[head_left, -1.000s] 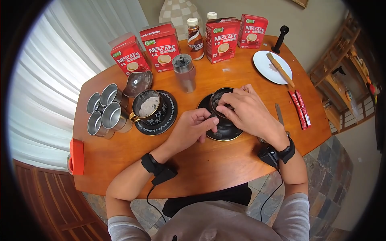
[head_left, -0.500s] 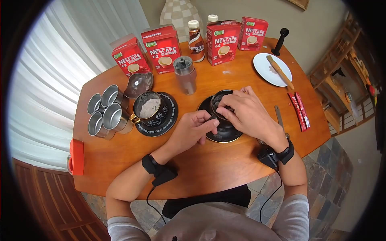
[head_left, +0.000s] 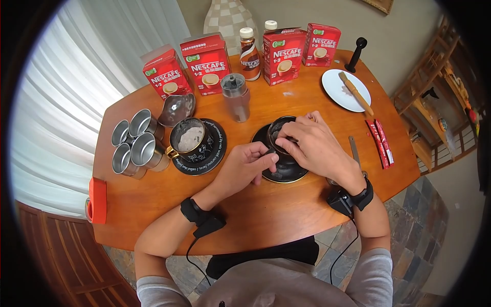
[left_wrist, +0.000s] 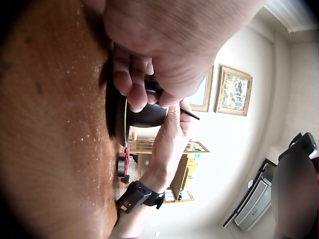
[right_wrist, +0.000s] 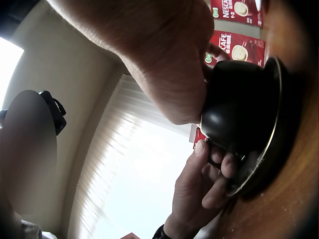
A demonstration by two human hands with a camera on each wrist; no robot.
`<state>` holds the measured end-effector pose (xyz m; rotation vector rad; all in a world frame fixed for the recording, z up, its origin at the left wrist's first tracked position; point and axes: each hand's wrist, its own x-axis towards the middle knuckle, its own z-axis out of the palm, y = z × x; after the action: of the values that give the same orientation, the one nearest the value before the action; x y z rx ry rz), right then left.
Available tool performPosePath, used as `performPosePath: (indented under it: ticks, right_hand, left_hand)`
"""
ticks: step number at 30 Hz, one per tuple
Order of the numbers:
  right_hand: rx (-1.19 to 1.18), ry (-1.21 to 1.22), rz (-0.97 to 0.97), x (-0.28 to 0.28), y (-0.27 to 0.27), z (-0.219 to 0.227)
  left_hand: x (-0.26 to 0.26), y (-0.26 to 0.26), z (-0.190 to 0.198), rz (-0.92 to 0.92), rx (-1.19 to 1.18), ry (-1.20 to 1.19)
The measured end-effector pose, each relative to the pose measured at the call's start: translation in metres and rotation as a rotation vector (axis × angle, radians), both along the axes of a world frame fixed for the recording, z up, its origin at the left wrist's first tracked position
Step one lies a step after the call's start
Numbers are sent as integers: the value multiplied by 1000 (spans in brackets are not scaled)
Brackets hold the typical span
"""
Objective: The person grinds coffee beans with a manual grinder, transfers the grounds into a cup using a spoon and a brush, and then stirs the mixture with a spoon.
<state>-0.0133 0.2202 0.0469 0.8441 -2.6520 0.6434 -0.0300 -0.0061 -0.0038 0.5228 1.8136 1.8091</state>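
A black cup (head_left: 279, 124) stands upright on a black saucer (head_left: 284, 175) with a thin gold edge. My left hand (head_left: 249, 162) comes from the left and pinches the cup's handle between thumb and fingers. Over the cup's right side, my right hand (head_left: 312, 141) bends down with curled fingers at the rim, hiding much of the opening. A thin black stick (left_wrist: 190, 114) pokes up from between the right fingers in the left wrist view; its lower end is hidden. The dark cup side (right_wrist: 234, 104) shows close beneath the right hand in the right wrist view.
Left of the hands, a second black cup (head_left: 195, 146) holding pale powder sits on its saucer (head_left: 217, 151). Several metal cups (head_left: 146, 148) stand farther left. A grinder (head_left: 236, 97), red boxes (head_left: 284, 56) and a white plate (head_left: 332, 89) with a brush (head_left: 356, 93) lie beyond.
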Motion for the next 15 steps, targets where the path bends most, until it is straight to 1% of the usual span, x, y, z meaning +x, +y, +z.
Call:
performPosePath:
  ticks: [15]
  right_hand:
    - [-13, -1, 11, -1, 1, -2]
  left_hand:
    - [0, 0, 0, -3, 3, -5]
